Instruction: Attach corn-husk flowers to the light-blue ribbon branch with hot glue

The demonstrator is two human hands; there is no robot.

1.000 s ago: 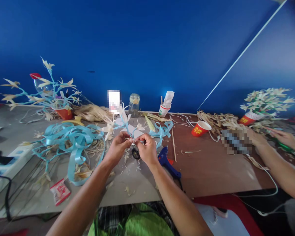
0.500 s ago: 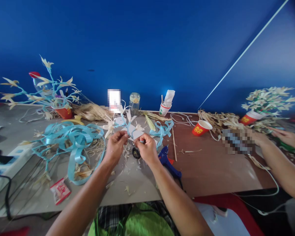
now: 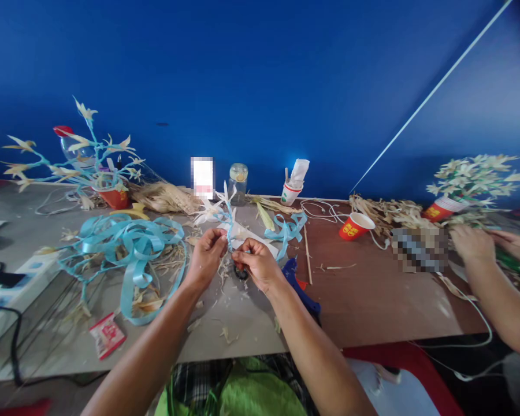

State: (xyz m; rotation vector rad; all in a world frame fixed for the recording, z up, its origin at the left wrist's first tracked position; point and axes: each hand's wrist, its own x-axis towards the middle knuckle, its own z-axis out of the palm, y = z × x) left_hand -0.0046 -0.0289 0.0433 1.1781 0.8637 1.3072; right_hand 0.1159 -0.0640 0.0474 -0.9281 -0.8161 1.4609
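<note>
In the middle of the table, my left hand [image 3: 207,259] is closed in a pinch round a flower branch [image 3: 229,222]. Its stem is wrapped in light blue, with pale husk-like petals at the top, and it stands roughly upright. My right hand [image 3: 260,264] pinches at the stem's lower end, thumb and fingers together; the exact grip there is partly hidden. Just below those fingers lies a small black ring-shaped object [image 3: 241,274], partly covered. A white sheet [image 3: 255,238] shows behind the hands. Right of my right forearm lies a blue glue gun [image 3: 301,292].
Loops of blue ribbon [image 3: 134,254] and a white power strip [image 3: 21,289] lie left. A flower arrangement [image 3: 96,147] stands behind them. A red cup [image 3: 356,226], a jar [image 3: 238,182] and dried husks [image 3: 385,211] line the back. A co-worker's hands [image 3: 474,245] are at right.
The flower branch has turned more upright, its blossoms drawn together. My right hand has shifted slightly left and down, to the stem's lower end. The co-worker's nearer hand has changed position.
</note>
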